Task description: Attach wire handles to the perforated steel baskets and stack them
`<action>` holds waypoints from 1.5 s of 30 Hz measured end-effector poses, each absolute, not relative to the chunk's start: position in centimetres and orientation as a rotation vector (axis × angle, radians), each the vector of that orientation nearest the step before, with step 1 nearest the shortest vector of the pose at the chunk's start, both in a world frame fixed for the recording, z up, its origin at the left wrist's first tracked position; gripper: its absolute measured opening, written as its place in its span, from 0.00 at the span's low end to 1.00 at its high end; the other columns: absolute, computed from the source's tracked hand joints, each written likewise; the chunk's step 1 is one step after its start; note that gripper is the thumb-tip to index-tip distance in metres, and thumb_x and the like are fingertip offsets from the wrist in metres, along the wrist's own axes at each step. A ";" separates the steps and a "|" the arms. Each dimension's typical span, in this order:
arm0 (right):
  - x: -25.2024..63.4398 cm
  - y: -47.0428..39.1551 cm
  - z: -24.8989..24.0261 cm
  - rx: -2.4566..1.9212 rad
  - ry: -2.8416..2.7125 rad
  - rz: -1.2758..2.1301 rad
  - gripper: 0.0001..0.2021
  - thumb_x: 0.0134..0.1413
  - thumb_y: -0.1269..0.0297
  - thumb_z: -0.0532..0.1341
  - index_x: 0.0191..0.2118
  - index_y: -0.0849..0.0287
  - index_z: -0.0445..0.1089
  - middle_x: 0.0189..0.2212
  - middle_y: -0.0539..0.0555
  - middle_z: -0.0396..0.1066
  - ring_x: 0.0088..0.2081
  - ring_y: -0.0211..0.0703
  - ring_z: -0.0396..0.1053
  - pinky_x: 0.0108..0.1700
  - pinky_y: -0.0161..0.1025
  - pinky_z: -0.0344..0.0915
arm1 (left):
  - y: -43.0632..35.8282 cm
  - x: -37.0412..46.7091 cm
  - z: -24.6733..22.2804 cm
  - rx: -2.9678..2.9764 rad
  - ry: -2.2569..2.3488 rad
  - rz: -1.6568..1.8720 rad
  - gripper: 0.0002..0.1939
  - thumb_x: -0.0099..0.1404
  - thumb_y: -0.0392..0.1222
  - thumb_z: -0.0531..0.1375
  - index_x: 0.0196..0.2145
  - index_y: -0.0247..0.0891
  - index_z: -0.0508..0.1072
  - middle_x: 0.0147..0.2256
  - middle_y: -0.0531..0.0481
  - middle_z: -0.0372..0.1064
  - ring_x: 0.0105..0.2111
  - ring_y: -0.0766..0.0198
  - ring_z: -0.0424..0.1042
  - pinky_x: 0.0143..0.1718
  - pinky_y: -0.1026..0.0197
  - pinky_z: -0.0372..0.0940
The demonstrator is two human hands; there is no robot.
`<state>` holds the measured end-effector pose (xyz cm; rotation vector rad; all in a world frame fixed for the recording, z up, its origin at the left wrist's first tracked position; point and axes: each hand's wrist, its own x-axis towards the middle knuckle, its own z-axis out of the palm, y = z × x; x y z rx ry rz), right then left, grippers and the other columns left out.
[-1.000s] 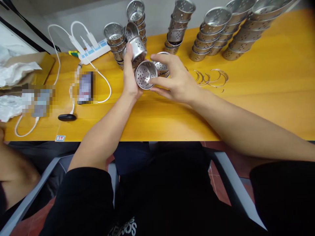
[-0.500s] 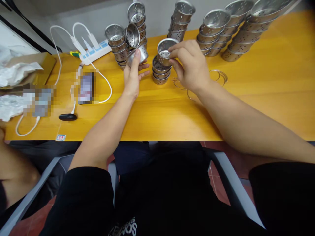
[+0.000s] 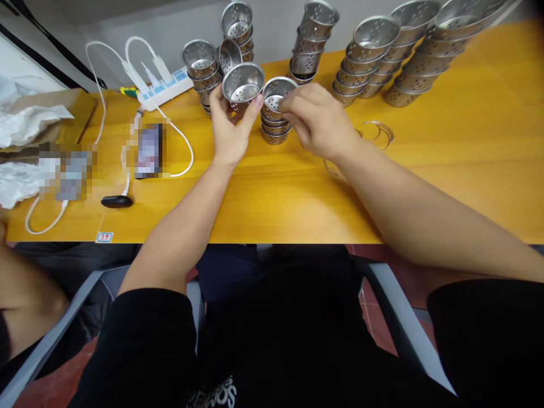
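Upright in my left hand (image 3: pixel 232 127) is a perforated metal cup (image 3: pixel 243 85), its opening facing up, with thumb and fingers around its side. My right hand (image 3: pixel 317 119) pinches the right rim of another perforated cup (image 3: pixel 276 102), which sits on top of a short stack (image 3: pixel 276 133) on the table. The held cup is just left of that stack, its rim close to the stack's top cup. Behind my left hand, a smaller-looking cup (image 3: pixel 230 54) lies tilted between two taller stacks.
Tall cup stacks stand along the back, at the left (image 3: pixel 199 62), middle (image 3: pixel 312 45) and right (image 3: pixel 374 39). Thin wire rings (image 3: pixel 382 135) lie beside my right forearm. A power strip (image 3: pixel 168 90), white cables, a phone (image 3: pixel 148 150) and plastic bags (image 3: pixel 21 184) are at left. Another person's arm shows at far left.
The cup in my left hand has turned from sideways to upright and come nearer the short stack. My right hand and the stack's top cup have lowered slightly.
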<state>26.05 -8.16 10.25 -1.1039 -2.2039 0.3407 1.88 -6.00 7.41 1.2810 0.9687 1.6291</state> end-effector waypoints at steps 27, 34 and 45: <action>25.7 -8.1 9.6 -1.063 -1.954 0.268 0.24 0.78 0.26 0.73 0.71 0.19 0.89 0.76 0.46 0.85 0.86 0.76 0.72 0.79 0.75 0.82 | -5.5 3.1 5.9 1.560 0.833 1.384 0.44 0.69 0.73 0.82 0.78 0.68 0.82 0.82 0.56 0.79 0.89 0.39 0.70 0.95 0.41 0.65; 25.5 -6.2 7.8 -0.810 -1.863 0.214 0.18 0.87 0.29 0.67 0.59 0.27 0.92 0.71 0.54 0.87 0.76 0.79 0.81 0.81 0.79 0.79 | -1.7 2.3 4.3 1.832 1.057 1.247 0.49 0.75 0.76 0.77 0.85 0.70 0.71 0.84 0.55 0.77 0.86 0.38 0.74 0.91 0.38 0.72; 26.2 -6.4 8.2 -0.909 -1.907 0.238 0.19 0.81 0.29 0.72 0.64 0.24 0.90 0.72 0.56 0.87 0.80 0.85 0.76 0.75 0.83 0.85 | 0.9 1.9 2.5 1.930 1.008 1.334 0.45 0.75 0.89 0.72 0.81 0.75 0.76 0.81 0.54 0.80 0.86 0.35 0.72 0.89 0.36 0.75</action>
